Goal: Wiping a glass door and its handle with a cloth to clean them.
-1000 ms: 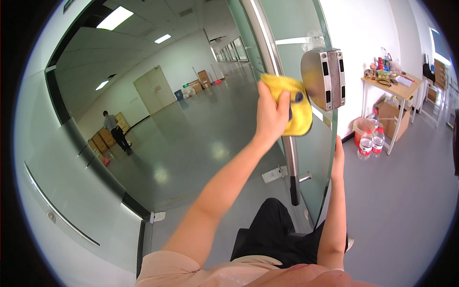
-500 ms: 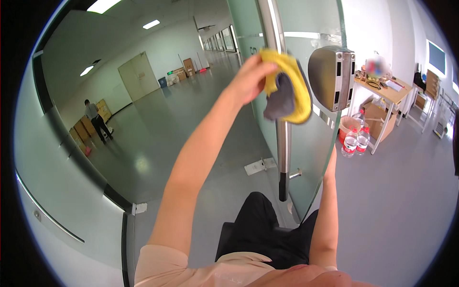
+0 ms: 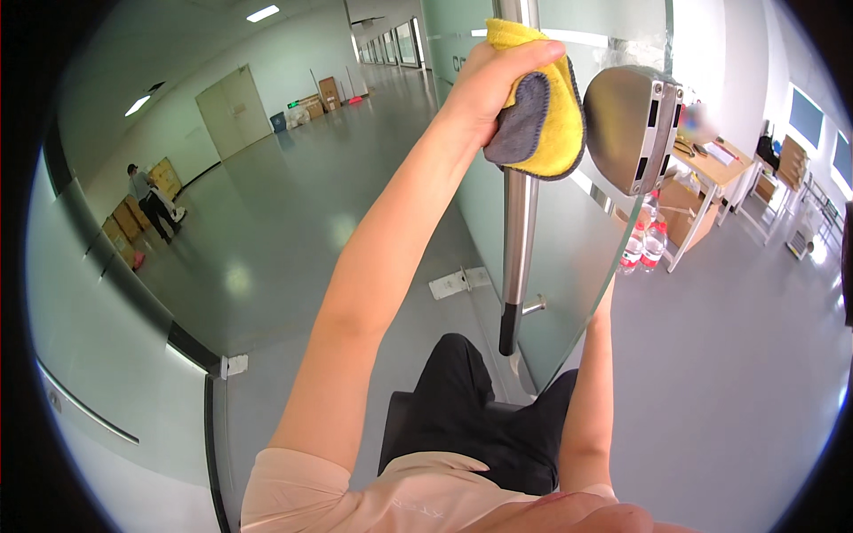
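My left hand (image 3: 487, 87) is raised and closed on a folded yellow and grey microfiber cloth (image 3: 551, 124). The cloth covers part of the vertical steel pull handle (image 3: 519, 235) of a glass door (image 3: 569, 275); whether it presses on the bar I cannot tell. Just right of the cloth, a rounded metal lock housing (image 3: 626, 129) sits on the door's edge. My right forearm (image 3: 593, 391) reaches up along the far side of the glass, and its hand is hidden behind the door and lock.
Another glass door panel (image 3: 98, 346) stands at the left. Far left, a person (image 3: 153, 202) stands near cardboard boxes (image 3: 126, 220). At the right are a wooden-topped table (image 3: 711, 164) and red-capped water bottles (image 3: 653, 242). A metal floor fitting (image 3: 449, 284) lies beside the door.
My left hand and the cloth have moved up along the handle. The cloth now looks more folded. The view has shifted slightly, and my right arm keeps behind the glass.
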Tool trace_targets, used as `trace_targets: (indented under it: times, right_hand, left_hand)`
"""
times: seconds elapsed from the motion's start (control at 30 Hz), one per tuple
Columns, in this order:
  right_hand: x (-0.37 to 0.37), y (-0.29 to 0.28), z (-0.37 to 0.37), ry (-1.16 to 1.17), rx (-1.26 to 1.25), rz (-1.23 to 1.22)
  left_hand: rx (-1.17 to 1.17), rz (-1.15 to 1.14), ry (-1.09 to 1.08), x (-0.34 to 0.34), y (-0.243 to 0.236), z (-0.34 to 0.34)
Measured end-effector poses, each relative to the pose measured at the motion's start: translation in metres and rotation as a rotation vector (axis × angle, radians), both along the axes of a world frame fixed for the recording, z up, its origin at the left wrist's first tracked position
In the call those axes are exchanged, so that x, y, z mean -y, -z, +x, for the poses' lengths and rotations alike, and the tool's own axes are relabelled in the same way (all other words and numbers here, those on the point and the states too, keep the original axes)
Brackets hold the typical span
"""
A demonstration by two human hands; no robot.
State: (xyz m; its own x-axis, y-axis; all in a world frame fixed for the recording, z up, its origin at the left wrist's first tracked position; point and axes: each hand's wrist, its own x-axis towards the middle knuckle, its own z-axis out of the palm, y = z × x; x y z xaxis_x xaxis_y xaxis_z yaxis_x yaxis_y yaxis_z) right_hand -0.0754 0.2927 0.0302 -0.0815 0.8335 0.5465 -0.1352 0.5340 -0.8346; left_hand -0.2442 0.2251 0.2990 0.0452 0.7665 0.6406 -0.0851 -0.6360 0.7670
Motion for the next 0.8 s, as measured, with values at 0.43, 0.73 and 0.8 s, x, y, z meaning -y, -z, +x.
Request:
trace_targets:
  times: [0.43,0.73,0.8]
  right_hand:
    - [-0.015,0.023,-0.002,0.049,-0.071,-0.051]
    - [-0.033,0.046,0.006,0.069,-0.01,-0.009]
    - [-0.037,0.049,0.005,0.07,-0.008,-0.004]
  left_hand:
    - [-0.158,0.299,-0.598,0.015,0.007,0.024]
    - [-0.171,0.099,-0.593,0.005,0.072,0.015]
    - [-0.149,0.045,-0.581,0.006,0.091,0.016]
